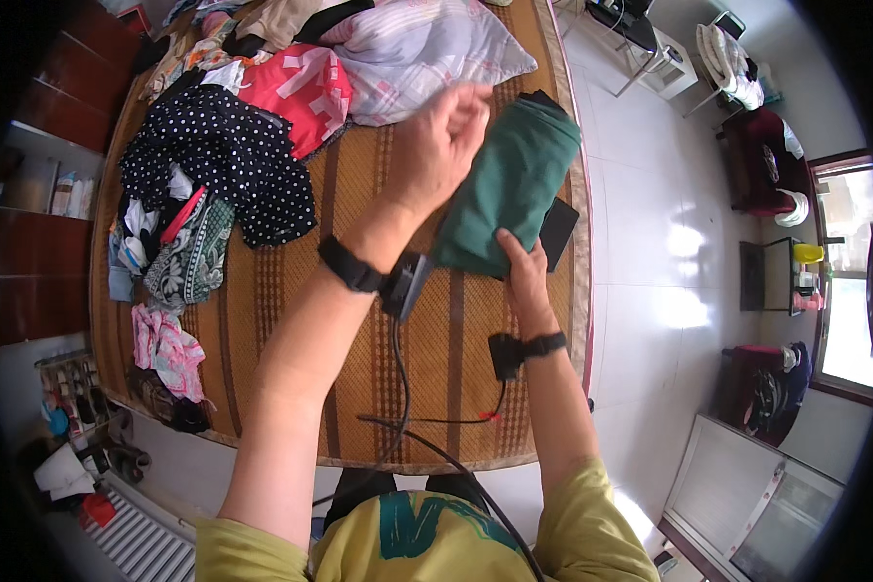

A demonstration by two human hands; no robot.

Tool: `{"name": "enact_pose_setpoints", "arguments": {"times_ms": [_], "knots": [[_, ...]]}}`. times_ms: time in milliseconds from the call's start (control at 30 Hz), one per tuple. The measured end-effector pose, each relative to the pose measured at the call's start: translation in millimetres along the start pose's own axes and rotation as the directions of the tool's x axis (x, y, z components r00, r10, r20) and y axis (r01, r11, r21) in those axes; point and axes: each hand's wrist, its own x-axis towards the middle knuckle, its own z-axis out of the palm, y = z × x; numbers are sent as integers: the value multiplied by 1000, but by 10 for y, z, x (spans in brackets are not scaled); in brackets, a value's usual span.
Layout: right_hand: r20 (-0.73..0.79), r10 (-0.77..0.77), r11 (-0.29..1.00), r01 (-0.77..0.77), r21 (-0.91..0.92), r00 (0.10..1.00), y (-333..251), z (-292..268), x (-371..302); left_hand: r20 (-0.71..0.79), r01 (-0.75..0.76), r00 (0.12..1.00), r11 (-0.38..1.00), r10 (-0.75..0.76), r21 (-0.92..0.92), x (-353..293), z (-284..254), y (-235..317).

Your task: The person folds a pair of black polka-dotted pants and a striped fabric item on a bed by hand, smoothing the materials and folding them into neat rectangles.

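A folded green garment (514,179) lies at the right side of the bed's woven mat (359,281). My right hand (526,272) grips its near edge, thumb on top and the other fingers underneath. Just left of the garment is my left hand (438,145), raised above the mat with its fingers loosely bent and nothing in them. A flat black piece (559,233), whose kind I cannot make out, shows from beside the garment's right edge. Something dark also pokes out at the garment's far end.
Clothes are heaped on the left: a black polka-dot garment (213,145), a patterned green cloth (192,254), a pink-and-white cloth (170,351) and a red cloth (306,95). A pale plaid pillow (427,48) lies at the far side. Cables (403,388) trail from bands on both wrists.
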Motion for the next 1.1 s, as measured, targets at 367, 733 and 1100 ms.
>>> {"name": "enact_pose_setpoints", "arguments": {"times_ms": [367,733,1100], "knots": [[-221,409,908,-419,3,885,233,-263,297,222,451,843,869,-490,206,-2406,-293,-698],[145,-590,-76,124,-989,794,66,96,664,326,783,459,550,-827,291,-3484,-864,-668],[70,-265,-284,-8,-959,962,414,368,1054,-558,629,762,580,-327,518,-2155,-2249,-2252]]}}
